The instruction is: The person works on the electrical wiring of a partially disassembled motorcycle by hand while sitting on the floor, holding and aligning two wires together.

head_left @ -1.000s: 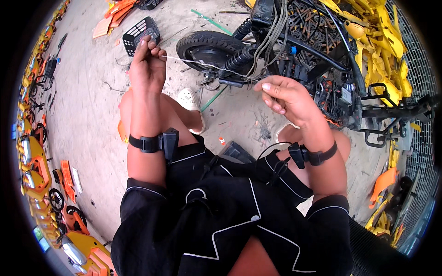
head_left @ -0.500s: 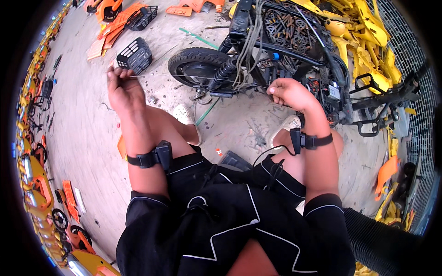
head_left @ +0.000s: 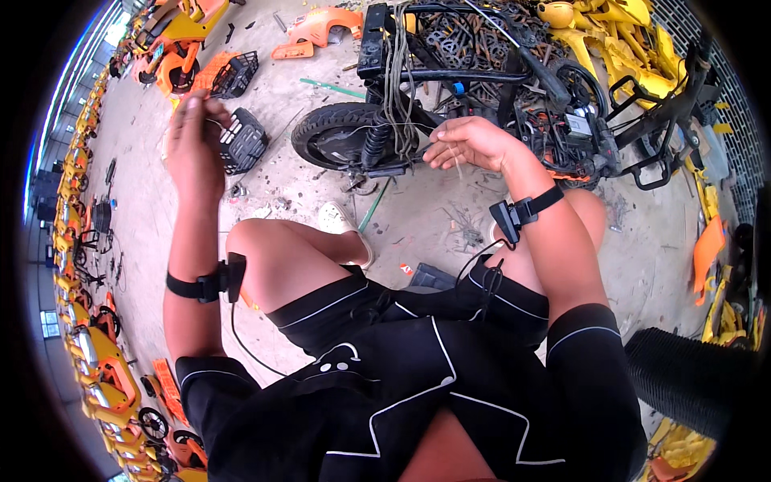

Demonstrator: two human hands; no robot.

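My left hand (head_left: 195, 149) is raised at the left, near a black plastic basket (head_left: 243, 143) on the ground. Its fingers are curled and a pale thin strand shows at them. Before the rear wheel of a stripped black scooter frame (head_left: 482, 78), my right hand (head_left: 470, 145) has its fingers closed on a thin wire (head_left: 459, 165), a short end of which hangs below. More of the strand runs leftward from those fingers across the shock absorber (head_left: 375, 149). Grey cables (head_left: 399, 80) drape over the frame just beyond. The wheel's black tyre (head_left: 309, 132) lies between my hands.
Greasy metal parts (head_left: 466, 40) are heaped behind the frame, yellow body panels (head_left: 622, 44) at the far right. Orange panels (head_left: 325, 26) and another black basket (head_left: 235, 75) lie farther off. A green strip (head_left: 375, 206) is on the floor. Yellow scooters (head_left: 112, 345) line the left.
The view has shifted. My right hand has moved left and nearer the wheel, its fingers more stretched. My left hand has turned and lifted. The strand, taut between the hands before, now shows only partly.
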